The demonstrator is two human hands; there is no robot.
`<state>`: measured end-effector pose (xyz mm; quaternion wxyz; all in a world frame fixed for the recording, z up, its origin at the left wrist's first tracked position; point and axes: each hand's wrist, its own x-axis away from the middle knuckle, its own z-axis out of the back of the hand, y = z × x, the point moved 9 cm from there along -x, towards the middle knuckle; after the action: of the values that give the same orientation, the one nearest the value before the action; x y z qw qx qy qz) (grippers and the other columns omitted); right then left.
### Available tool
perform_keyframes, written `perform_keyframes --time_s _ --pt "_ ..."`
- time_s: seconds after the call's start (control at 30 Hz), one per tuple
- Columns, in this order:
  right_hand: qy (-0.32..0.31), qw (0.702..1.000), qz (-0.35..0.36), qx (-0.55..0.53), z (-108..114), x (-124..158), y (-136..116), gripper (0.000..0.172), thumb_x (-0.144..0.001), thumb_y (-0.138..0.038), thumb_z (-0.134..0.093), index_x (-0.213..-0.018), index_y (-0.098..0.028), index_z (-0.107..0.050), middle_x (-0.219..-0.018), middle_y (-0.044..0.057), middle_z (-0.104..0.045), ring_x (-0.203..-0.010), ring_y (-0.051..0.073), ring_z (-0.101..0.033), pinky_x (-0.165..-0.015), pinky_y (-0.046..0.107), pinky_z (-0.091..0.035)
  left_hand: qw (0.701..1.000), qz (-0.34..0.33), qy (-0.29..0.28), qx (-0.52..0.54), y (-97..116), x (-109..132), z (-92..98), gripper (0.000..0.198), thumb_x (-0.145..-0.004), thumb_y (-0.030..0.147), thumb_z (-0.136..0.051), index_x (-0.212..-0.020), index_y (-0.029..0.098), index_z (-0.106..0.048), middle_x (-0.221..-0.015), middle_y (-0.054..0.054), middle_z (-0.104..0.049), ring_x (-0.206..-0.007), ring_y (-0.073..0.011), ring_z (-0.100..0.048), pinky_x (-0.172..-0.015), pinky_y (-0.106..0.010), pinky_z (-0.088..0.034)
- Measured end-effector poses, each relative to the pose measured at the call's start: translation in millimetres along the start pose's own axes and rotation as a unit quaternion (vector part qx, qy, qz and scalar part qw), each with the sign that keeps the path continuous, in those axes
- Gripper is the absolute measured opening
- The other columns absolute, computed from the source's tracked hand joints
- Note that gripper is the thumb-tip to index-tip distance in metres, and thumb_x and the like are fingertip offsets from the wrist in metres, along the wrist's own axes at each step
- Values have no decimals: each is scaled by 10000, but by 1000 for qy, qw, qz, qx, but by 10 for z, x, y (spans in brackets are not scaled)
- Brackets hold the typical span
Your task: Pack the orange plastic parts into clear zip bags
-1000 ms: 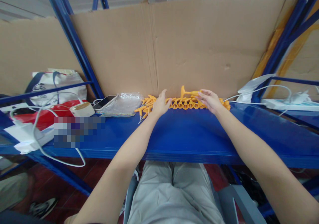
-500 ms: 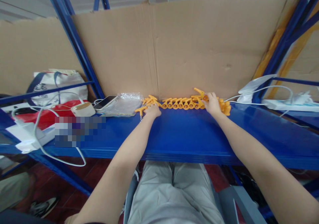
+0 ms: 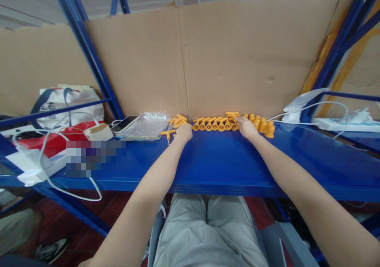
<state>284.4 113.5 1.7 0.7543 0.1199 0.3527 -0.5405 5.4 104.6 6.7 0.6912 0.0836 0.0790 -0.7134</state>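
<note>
My left hand (image 3: 184, 132) is at the left end of a row of yellow pieces, fingers closed on a yellow T-shaped handle with a metal coil; the fingers partly hide it. Beside it lies another yellow T-shaped handle (image 3: 168, 132), its coil pointing down, and a small pile of the same handles (image 3: 179, 120) sits behind. My right hand (image 3: 248, 128) pinches a yellow T-shaped piece (image 3: 232, 114) above the row's right part. The row of yellow pieces with round openings (image 3: 208, 126) stretches between my hands. More yellow pieces (image 3: 268, 129) stand to the right of my right hand.
A blue shelf (image 3: 219, 160) carries everything, with a cardboard sheet (image 3: 225, 57) upright behind. On the left are clear plastic bags (image 3: 147, 126), a phone (image 3: 126, 123), a white charger (image 3: 97, 131), cables and a cloth bag (image 3: 71, 104). A power strip (image 3: 347, 125) lies right.
My right hand has shifted left along the row, and the yellow piece in it has come down from tilted to nearly level. My left hand has barely moved; the handle beside it now shows more fully.
</note>
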Motion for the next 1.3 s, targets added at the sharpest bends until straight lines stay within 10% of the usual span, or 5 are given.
perform_keyframes --time_s 0.87,1.3 --pt "-90 977 -160 110 69 -186 -259 441 -851 -73 -408 -1205 -85 -671 -1202 191 -648 -1096 259 -629 -947 290 -463 997 -71 -28 -2 185 83 43 322 -902 239 -540 -1205 170 -624 -1232 -112 -646 -1182 -212 -580 -972 -266 -446" --pt "-94 976 -193 -24 211 -369 265 472 -794 -80 -454 -1214 -120 -667 -1148 73 -700 -1043 203 -659 -907 265 -497 995 -92 -25 7 223 88 45 345 -881 124 -513 -1204 144 -632 -1266 -119 -624 -1177 -214 -583 -976 -270 -454"
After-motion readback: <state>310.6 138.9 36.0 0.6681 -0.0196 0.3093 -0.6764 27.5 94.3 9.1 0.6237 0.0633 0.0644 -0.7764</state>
